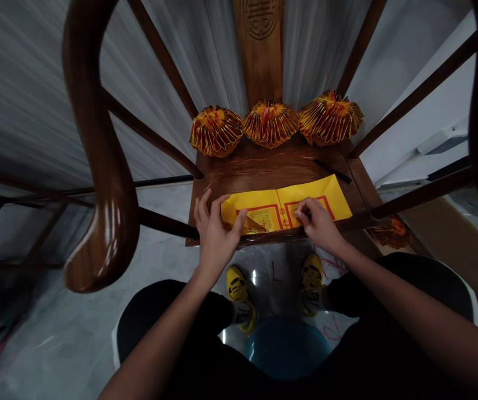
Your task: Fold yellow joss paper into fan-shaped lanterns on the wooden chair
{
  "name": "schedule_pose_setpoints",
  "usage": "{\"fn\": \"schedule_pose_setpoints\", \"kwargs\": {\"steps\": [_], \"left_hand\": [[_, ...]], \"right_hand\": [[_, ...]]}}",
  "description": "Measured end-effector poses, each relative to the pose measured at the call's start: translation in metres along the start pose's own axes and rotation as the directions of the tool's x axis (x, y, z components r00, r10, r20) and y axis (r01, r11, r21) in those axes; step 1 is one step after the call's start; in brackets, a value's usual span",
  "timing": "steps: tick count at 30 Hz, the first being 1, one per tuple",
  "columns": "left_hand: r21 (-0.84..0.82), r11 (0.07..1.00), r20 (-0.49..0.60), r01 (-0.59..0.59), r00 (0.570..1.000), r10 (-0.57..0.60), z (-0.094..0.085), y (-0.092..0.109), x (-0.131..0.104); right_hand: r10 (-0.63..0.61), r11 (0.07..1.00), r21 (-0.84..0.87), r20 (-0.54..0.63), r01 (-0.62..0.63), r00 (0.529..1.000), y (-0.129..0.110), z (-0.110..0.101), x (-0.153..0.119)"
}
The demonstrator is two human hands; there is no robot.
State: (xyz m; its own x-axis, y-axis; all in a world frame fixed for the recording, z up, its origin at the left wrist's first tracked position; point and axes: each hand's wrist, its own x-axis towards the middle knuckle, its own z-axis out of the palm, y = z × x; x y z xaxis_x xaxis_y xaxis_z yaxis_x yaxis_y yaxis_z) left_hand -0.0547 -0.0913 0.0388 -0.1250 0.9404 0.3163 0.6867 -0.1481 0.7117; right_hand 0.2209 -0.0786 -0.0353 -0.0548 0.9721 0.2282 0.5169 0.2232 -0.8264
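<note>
A long yellow paper [312, 190] with red printing lies across the front of a wooden chair seat [239, 164]. My left hand [217, 228] is at the paper's left end, its fingers spread and curved over the edge, thumb to the right. Beside that thumb, a gold patterned area shows on the paper. My right hand [316, 219] rests on the right half with thumb and index finger pinched together near the red border; what they hold, if anything, is too small to make out. A thin red line crosses the paper's middle.
Pleated gold-and-red paper pieces [270, 123] line the back of the seat, near a dark thin stick [332, 171]. Curved wooden armrests [105, 239] rise at both sides. Another pleated piece [392, 231] lies lower right. Red strings [331, 328] are on the floor.
</note>
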Motion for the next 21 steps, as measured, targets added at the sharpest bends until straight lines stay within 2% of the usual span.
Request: {"fn": "schedule_pose_setpoints", "kwargs": {"steps": [3,5,10,15,18,21], "left_hand": [[-0.122,0.976,0.089,0.179,0.982,-0.169,0.015,-0.026,-0.004],[-0.204,0.950,0.119,0.237,0.969,-0.216,0.022,-0.039,-0.007],[-0.293,0.931,0.150,0.219,0.972,-0.182,0.028,-0.052,-0.012],[-0.259,0.959,0.147,0.115,0.986,-0.079,0.026,-0.057,-0.008],[-0.243,0.961,0.165,0.131,0.982,-0.092,0.022,-0.057,-0.005],[-0.207,0.967,0.244,0.146,0.965,-0.094,0.019,-0.054,-0.004]], "right_hand": [[-0.012,0.997,-0.071,0.002,0.012,1.000,-0.003,0.001,-0.003],[-0.030,0.988,-0.151,-0.004,0.029,1.000,-0.007,0.002,-0.005],[-0.020,0.970,-0.242,-0.087,-0.001,0.996,-0.007,0.009,-0.010],[-0.045,0.967,-0.251,-0.040,0.033,0.998,0.002,0.012,-0.011],[-0.070,0.964,-0.260,-0.022,0.061,0.997,0.004,0.014,-0.011],[-0.078,0.958,-0.277,-0.017,0.070,0.997,0.004,0.015,-0.012]]}}
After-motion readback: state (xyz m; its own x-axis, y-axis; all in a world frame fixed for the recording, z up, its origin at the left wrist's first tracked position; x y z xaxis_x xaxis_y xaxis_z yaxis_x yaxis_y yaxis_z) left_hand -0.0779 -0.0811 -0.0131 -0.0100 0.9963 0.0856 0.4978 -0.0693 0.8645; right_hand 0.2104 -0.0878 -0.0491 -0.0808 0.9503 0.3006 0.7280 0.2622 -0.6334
